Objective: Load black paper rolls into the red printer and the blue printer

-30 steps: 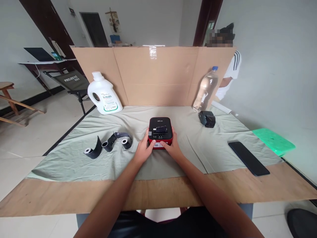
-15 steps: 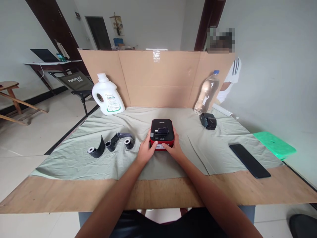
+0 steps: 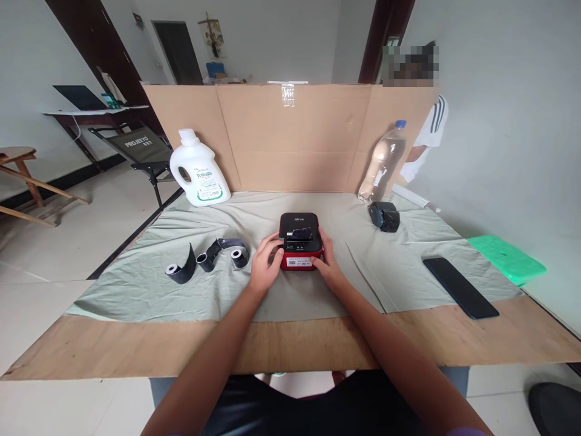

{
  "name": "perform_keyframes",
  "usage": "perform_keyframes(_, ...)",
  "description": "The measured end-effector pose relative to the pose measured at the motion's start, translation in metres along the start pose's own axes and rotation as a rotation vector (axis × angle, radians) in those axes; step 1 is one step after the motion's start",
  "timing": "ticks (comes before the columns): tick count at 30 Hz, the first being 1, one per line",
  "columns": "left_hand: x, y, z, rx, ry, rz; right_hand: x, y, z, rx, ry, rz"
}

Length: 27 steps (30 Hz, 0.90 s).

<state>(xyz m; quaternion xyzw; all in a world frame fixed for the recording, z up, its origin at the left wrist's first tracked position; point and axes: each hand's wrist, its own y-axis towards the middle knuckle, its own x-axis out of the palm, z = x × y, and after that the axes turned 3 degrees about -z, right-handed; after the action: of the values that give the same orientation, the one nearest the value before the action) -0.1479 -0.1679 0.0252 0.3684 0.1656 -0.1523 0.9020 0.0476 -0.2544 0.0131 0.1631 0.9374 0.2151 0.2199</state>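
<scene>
A small black-and-red box-shaped device, which looks like a printer (image 3: 299, 261), sits on the cloth in the middle of the table. A dark strip (image 3: 302, 234) lies at the slot in its black top, and a white label is on its red front. My left hand (image 3: 267, 263) is closed against the left front edge, fingers bent over the side. On the other side, my right hand (image 3: 330, 264) holds the right wall with its thumb on the front. Left of my hands stand a dark paper roll (image 3: 180, 272) and two more partly unrolled rolls (image 3: 238, 258).
A white detergent jug (image 3: 200, 172) and a clear bottle (image 3: 384, 162) stand before a cardboard screen (image 3: 295, 133). On the right are a black tape-like object (image 3: 385, 217), a phone (image 3: 460, 287) and a green stool top (image 3: 506, 257). A person (image 3: 429, 130) is behind the screen.
My left hand has shifted on the printer: its fingers are now bent at the left front edge, and the thumb has left the front label. The view has tilted slightly.
</scene>
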Motion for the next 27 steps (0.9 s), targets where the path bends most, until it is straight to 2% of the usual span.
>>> perform_keyframes(5,-0.003,0.000,0.000,0.105,0.136,0.028,-0.004,-0.002,-0.014,-0.128,-0.157,0.057)
perform_keyframes(14,-0.005,-0.002,0.000,0.135,0.141,0.005,-0.007,-0.004,-0.015,-0.117,-0.224,0.106)
perform_keyframes(20,-0.006,-0.003,0.000,0.165,0.171,-0.006,-0.006,-0.003,-0.018,-0.214,-0.340,0.116)
perform_keyframes(27,-0.005,-0.001,-0.001,0.180,0.186,-0.035,-0.001,-0.004,-0.019,-0.246,-0.385,0.081)
